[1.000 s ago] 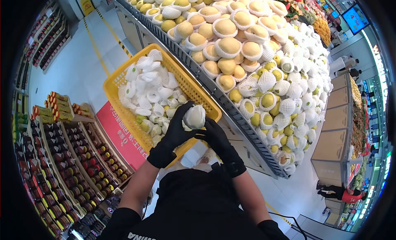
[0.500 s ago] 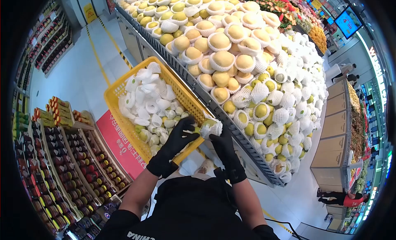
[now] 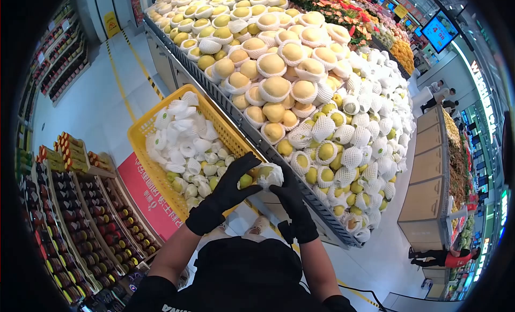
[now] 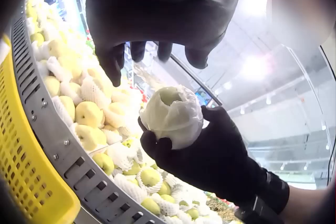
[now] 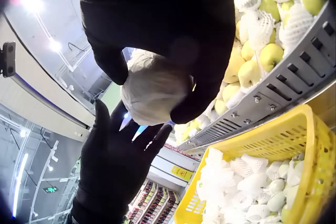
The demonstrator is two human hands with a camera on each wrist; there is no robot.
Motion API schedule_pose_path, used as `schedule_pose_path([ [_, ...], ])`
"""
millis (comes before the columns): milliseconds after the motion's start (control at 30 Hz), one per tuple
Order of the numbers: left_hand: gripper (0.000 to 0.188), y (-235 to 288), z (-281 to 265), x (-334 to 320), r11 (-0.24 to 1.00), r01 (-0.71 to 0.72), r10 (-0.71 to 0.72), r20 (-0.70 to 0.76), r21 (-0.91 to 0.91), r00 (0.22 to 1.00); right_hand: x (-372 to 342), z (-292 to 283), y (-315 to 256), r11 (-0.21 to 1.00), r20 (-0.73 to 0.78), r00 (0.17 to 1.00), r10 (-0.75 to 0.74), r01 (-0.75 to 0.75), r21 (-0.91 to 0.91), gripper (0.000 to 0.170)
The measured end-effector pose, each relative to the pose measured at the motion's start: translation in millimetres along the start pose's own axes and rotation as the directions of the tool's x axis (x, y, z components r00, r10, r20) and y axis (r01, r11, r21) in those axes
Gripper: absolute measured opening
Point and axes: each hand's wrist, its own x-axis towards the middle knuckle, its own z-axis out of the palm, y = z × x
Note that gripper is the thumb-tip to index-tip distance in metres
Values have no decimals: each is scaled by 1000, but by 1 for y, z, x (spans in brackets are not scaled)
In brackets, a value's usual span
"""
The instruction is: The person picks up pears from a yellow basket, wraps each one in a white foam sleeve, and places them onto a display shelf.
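Observation:
A round pear (image 3: 271,176) in white paper is gripped by my right hand (image 3: 292,198), which wears a black glove. The paper gapes at one end, and pale green skin shows inside it in the left wrist view. My left hand (image 3: 232,184), gloved in black too, is beside the pear with fingers spread and nothing held. From the right wrist, the open left palm (image 5: 113,163) faces the wrapped pear (image 5: 156,87). Below the hands stands a yellow basket (image 3: 140,145) with paper-wrapped fruit (image 3: 206,170) and a heap of white foam nets (image 3: 179,130).
A slanted stand with a grey slotted edge (image 3: 236,121) runs along the basket's right side. Large yellow fruit (image 3: 276,89) and greenish pears in foam nets (image 3: 351,153) are piled on it. Shelves of jars (image 3: 88,221) stand at left. Farther right is a person in red (image 3: 456,258).
Both hands were around the pear a second ago; the left hand then came off it, leaving it in the right hand. The paper now gapes, and the left hand is back close to the pear.

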Motion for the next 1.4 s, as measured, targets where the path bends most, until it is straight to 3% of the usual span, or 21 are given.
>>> schedule_pose_path([
  [100,71,6,20,-2,802,305,-278,130,-513,952,1,1,-2,983,-14,996,-86,83,-166,70],
  [200,65,1,34,5,662,377,-383,140,-648,913,2,10,-1,963,-78,984,-158,136,-232,69],
  [300,60,-6,44,11,501,400,-438,174,-767,882,-4,19,-26,970,-89,993,-78,55,-239,68],
  [333,59,-7,42,12,465,413,-442,199,-783,875,-2,12,-9,961,-87,992,-92,66,-270,65],
  [400,56,-5,33,16,370,414,-419,249,-831,873,-4,5,-15,991,-42,998,-46,40,-126,61],
  [500,54,-8,23,18,89,408,-346,356,-908,868,-4,-11,-20,997,-52,998,-21,17,-81,47],
  [600,57,-17,23,17,260,385,-338,290,-885,895,-5,-16,-27,988,-108,994,2,-19,-154,34],
  [767,65,-13,30,24,669,325,-433,5,-669,901,-10,1,-29,976,-149,988,-50,17,-218,40],
  [833,68,0,35,25,759,325,-462,-115,-564,879,-10,12,-27,978,-171,983,-67,30,-207,46],
  [900,68,15,42,29,849,257,-391,-220,-461,894,-7,21,-24,977,-179,982,-59,21,-211,54],
  [933,69,17,48,32,889,212,-337,-269,-405,902,-3,22,-24,995,-114,992,-48,38,-91,58],
  [1000,76,19,57,31,968,170,-226,-357,-183,906,1,24,-22,994,-214,977,24,-47,-103,57],
  [1033,81,23,60,28,961,234,-270,-314,-147,910,4,23,-22,991,-263,963,55,-85,-105,56],
  [1067,80,32,53,30,967,214,-244,-277,-135,929,10,16,-19,997,-226,974,14,-31,-73,54],
  [1100,79,39,48,32,973,193,-219,-238,-126,946,14,7,-13,989,-167,983,76,-53,141,52],
  [1167,72,43,43,32,910,197,-284,-202,-364,937,22,-13,5,836,-20,987,157,-122,536,47],
  [1200,69,42,41,31,858,197,-312,-178,-474,933,24,-21,11,799,38,985,167,-158,580,43],
  [1267,63,33,33,25,849,210,-327,-171,-485,929,18,-23,10,978,12,1000,23,-25,208,43],
  [1300,60,29,29,22,845,217,-335,-167,-490,927,12,-19,-6,1000,42,999,9,-9,1,43],
  [1333,56,28,26,22,811,242,-376,-157,-533,913,6,-16,-22,978,72,997,-4,19,-205,43],
  [1400,57,26,22,21,799,294,-401,-102,-524,910,-1,-12,-66,805,142,984,111,-5,-594,44],
])
